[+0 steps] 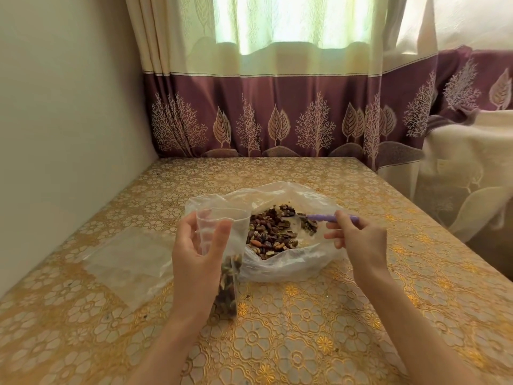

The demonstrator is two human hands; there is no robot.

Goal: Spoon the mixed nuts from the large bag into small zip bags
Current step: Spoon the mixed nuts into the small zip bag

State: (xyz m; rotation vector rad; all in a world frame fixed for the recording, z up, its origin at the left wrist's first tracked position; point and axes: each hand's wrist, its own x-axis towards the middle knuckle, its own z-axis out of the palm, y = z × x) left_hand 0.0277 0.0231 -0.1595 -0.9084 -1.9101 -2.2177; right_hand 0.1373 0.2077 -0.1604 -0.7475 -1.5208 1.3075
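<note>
Two hands (194, 248), one small zip bag (222, 234), perhaps two spares (125, 262).

On the counter (305, 315) we see the large bag (291, 262) of mixed nuts (272, 234) centred, empty zip bags (127, 262) lying left, curtain (277, 120) behind.

The large bag (280, 262) is thin, crinkled, cloudy plastic. The small zip bag (222, 218) is clearer, smoother plastic, as are the flat bags (130, 259) beside it. The spoon (324, 217) has a matt purple plastic handle. The table (305, 329) wears a glossy, embossed floral cover. The curtain (277, 107) is soft cloth.
</note>
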